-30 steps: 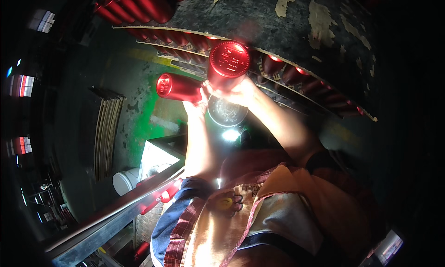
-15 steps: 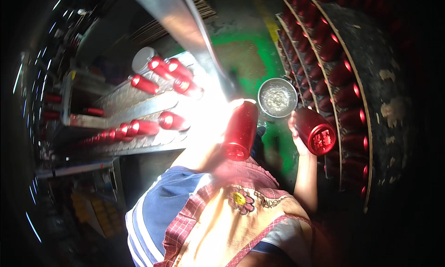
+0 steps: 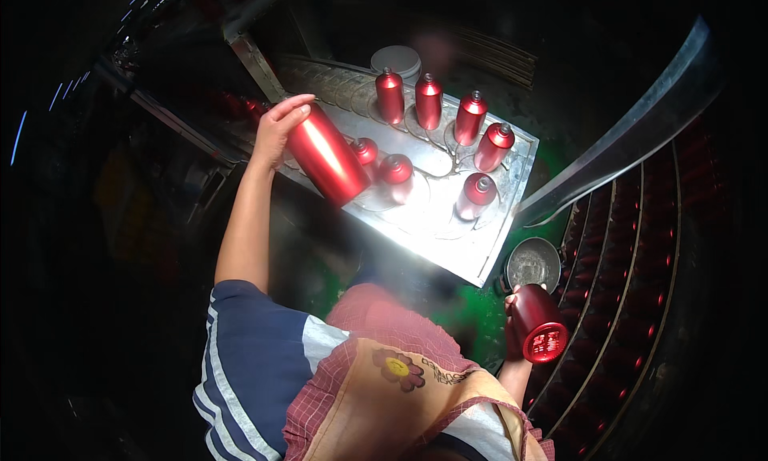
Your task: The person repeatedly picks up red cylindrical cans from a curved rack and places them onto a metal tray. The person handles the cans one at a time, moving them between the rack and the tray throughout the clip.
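Note:
A large glossy red metal bottle (image 3: 328, 158) tilts in my left hand (image 3: 276, 131), whose fingers wrap over its upper end. It is held above the near edge of a metal conveyor table (image 3: 416, 241). Several red bottles with narrow dark necks stand upright there, among them one at the front corner (image 3: 478, 197) and one at the back (image 3: 390, 97). My right hand (image 3: 512, 302), low on the right, grips another red bottle (image 3: 538, 321) with its base toward me. That bottle hides most of the fingers.
Just beyond my right hand sits a round metal pot (image 3: 534, 262). Racks (image 3: 620, 289) of red bottles line the right side. A bent metal sheet (image 3: 640, 129) rises from the table's right end. Behind the table is a white bucket (image 3: 396, 61).
The view has swung left, bringing the conveyor table to the middle. My left hand has carried its bottle leftward, over the table's near edge. My right hand still grips its bottle.

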A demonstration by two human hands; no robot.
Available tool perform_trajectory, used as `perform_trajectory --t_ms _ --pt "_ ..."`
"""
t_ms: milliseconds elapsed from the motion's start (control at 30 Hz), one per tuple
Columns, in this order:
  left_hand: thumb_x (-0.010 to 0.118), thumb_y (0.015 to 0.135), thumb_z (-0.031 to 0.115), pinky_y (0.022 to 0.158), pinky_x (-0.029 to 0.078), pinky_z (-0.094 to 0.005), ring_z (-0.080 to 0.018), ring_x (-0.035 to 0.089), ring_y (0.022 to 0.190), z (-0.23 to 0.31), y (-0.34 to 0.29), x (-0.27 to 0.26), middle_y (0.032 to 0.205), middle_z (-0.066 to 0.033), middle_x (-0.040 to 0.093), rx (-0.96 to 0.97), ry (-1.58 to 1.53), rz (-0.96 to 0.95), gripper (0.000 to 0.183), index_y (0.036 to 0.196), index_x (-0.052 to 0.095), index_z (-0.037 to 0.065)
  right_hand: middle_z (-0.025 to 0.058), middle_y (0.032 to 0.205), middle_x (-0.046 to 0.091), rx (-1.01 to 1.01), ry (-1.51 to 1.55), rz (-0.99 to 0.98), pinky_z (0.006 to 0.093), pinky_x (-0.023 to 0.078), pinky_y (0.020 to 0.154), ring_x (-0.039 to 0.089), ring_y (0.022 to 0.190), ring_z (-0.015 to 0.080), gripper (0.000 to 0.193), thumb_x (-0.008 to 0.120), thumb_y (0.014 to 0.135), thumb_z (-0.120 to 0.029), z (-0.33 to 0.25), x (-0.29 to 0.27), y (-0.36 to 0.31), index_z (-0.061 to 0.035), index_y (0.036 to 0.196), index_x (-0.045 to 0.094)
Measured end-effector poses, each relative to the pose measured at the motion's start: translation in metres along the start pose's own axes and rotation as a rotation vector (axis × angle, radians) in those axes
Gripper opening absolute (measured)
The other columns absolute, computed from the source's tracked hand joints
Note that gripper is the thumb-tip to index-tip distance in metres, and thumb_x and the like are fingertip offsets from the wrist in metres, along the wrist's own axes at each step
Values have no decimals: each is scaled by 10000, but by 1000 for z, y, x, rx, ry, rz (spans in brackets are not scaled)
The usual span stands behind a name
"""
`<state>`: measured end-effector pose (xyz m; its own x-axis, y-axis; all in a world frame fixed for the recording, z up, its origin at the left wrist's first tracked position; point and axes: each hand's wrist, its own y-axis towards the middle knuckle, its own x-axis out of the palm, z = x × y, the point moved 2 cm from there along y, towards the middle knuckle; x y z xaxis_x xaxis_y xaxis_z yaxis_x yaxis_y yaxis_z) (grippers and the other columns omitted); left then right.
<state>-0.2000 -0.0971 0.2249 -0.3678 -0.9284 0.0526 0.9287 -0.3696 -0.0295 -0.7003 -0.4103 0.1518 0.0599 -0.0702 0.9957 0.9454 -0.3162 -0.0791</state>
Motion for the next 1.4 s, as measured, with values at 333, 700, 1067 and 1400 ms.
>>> perform_trajectory --t_ms 333,700,1067,1400 --pt "833 705 255 898 506 -364 -275 623 1034 -89 303 -80 1119 -134 638 536 696 434 388 1078 754 182 139 1270 572 -414 -1097 442 395 524 920 576 1140 259 559 579 937 -422 71 56 188 -104 1385 480" --pt "813 701 221 1029 432 -397 -309 510 1189 -240 398 -98 1330 -134 542 3 810 339 440 1129 734 279 147 1366 515 -479 -1896 -12 397 389 1062 508 1252 279 581 792 736 -116 250 105 475 -21 1271 586" --pt "644 831 -55 897 467 -291 -172 612 1008 -107 162 -149 1201 -88 630 305 318 374 211 1012 711 30 213 1370 435 -324 -2428 -266 442 385 1064 435 1259 417 502 795 675 -66 359 -75 694 -216 1147 715" --pt "749 819 176 1060 380 -390 -248 531 1238 -138 49 -126 1276 -116 616 -2 320 8 460 1253 636 70 273 1451 403 68 -2578 -365 424 361 1111 408 1326 424 550 692 832 -145 390 -52 697 -144 1365 558"
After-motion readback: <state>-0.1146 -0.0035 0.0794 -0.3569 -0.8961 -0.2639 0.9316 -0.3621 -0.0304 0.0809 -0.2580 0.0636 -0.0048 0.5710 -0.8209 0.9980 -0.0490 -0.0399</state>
